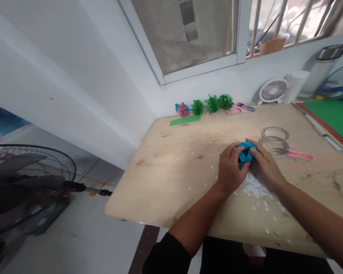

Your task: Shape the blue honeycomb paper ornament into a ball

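Observation:
A blue folded paper piece [245,153] is held between both hands above the wooden table. My left hand [231,165] grips its left side, fingers bent over the top and thumb at the lower edge. On the right side my right hand [265,163] closes on the same piece, its fingers partly covering it. Small white paper scraps [255,187] lie scattered under and in front of the hands. To the right are two wire rings [275,132] and pink-handled snips [300,154].
Green paper balls [213,103], a pink and blue one [183,109] and a green strip [185,120] line the table's [148,182] back edge. Behind stands a small white fan [273,91]. Coloured sheets [333,118] lie at right. A large floor fan [25,182] is at left.

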Demonstrator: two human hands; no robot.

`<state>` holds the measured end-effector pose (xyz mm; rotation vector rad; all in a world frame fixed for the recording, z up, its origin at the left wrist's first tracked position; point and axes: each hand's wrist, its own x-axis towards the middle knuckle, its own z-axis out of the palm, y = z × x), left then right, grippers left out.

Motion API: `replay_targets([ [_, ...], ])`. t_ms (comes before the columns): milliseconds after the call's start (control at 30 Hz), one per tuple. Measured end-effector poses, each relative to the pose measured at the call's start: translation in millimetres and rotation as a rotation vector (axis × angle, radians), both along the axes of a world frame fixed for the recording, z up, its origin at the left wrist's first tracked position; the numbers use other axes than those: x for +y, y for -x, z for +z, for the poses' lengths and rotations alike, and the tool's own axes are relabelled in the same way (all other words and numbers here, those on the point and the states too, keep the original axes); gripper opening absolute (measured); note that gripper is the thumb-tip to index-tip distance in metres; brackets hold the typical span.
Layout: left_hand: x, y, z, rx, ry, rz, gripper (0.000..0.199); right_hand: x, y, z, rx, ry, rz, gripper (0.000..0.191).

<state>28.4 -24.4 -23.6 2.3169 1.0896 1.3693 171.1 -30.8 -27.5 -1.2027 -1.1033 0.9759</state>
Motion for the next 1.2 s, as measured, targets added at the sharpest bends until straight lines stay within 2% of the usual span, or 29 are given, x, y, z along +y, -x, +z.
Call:
replay_targets([
  [167, 0.4, 2.6, 3.1, -0.054, 0.050, -0.031, 0.043, 0.3, 2.8, 14.6, 0.329, 0.167, -0.008, 0.030],
  [367, 3.7, 6.7, 6.7, -0.115, 0.110, -0.057, 0.032, -0.7, 2.3, 22.2, 0.450, 0.192, 0.026, 0.025],
  [767, 5.8, 11.7, 10.8, -0.164, 0.141, -0.094, 0.029, 1.0, 1.0, 16.7, 0.394, 0.147, 0.054, 0.024],
  [967, 4.6, 11.6, 12.5, -0.151, 0.157, -0.060, 0.029, 1.0, -0.8, 16.4, 0.282, 0.106, 0.066, 0.027],
  [1200, 3.6, 11.7, 14.6, -0.158, 0.193, -0.024, 0.028, -0.6, -0.3, 19.5, 0.256, 0.127, 0.042, 0.028],
])
